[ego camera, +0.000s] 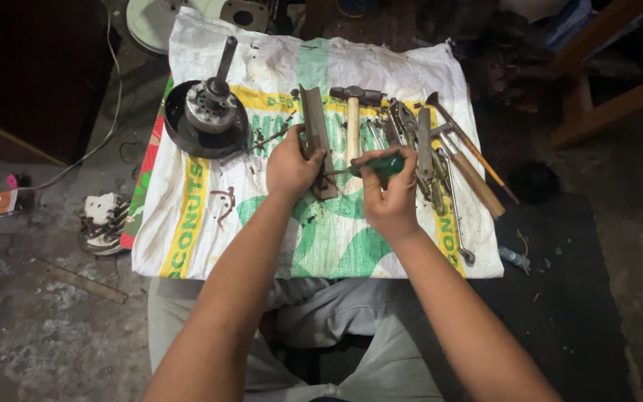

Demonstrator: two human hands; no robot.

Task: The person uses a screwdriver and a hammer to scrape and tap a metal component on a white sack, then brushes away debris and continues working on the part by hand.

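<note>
On the sack: printed woven sack spread on the floor.
Left hand: clasps angled metal bar.
Right hand: grips green-handled screwdriver (tip at the bar).
Nearby: 1 hammer, motor rotor.

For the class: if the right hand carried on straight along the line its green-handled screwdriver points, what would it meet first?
Most likely the rusty angled metal bar that the left hand grips; the right hand aims the green-handled screwdriver leftward at it, though depth is unclear.
</note>
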